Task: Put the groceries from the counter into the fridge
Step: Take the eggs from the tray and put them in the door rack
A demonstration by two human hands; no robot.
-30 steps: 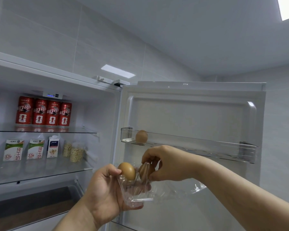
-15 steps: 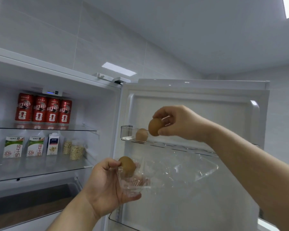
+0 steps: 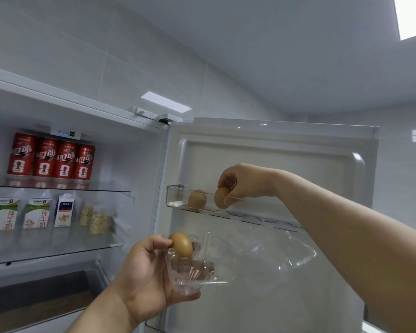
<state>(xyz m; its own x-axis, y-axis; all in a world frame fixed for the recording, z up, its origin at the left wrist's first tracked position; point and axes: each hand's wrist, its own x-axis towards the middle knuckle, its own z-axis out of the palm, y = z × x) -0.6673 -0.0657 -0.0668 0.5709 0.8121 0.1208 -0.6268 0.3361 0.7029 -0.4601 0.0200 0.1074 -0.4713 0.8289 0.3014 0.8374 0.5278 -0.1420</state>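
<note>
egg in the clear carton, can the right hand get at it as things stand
Probably not yet: the right hand grips a second egg in the door shelf. Otherwise the way looks free: the carton is open, its egg exposed beside the left thumb.

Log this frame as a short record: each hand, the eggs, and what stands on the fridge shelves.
right hand: grips held egg inside door shelf
left hand: holds clear carton, thumb against carton egg
door shelf: resting egg left of held egg; touching or apart unclear
upper shelf: four red cans
lower shelf: three cartons, two jars
</note>
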